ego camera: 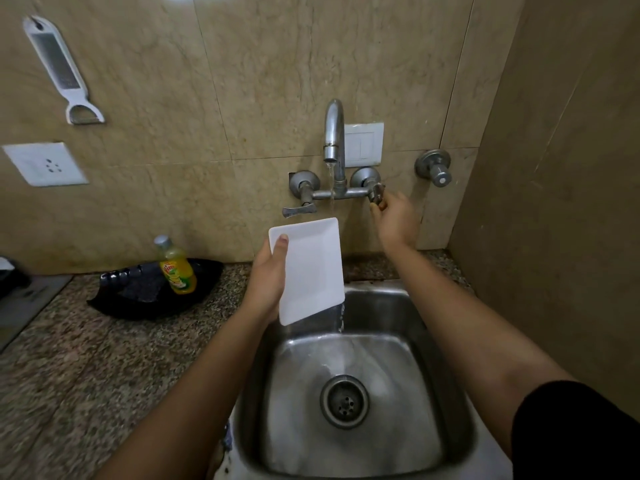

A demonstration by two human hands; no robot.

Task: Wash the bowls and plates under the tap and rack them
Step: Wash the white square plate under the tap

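L hand (266, 275) grips the plate (311, 268) by its left edge, thumb on the face, tilted over the sink (433, 341). R hand (394, 216) pinches the right handle (375, 194) of the tap (334, 133) (water's running, I see it at the plate's right edge). Soap bottle (176, 268) stands left.

White rectangular plate (311, 268) – tilted under the running tap (333, 140)

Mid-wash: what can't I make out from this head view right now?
Head view only.
Back of the white plate: turned away; left hand fingers behind it hidden.
The right tap handle: partly covered by the right hand gripping it.
Contents of the black tray: dark, blurred, partly behind the soap bottle.
A dark object: cut off by the left edge.
The rack: none in frame.
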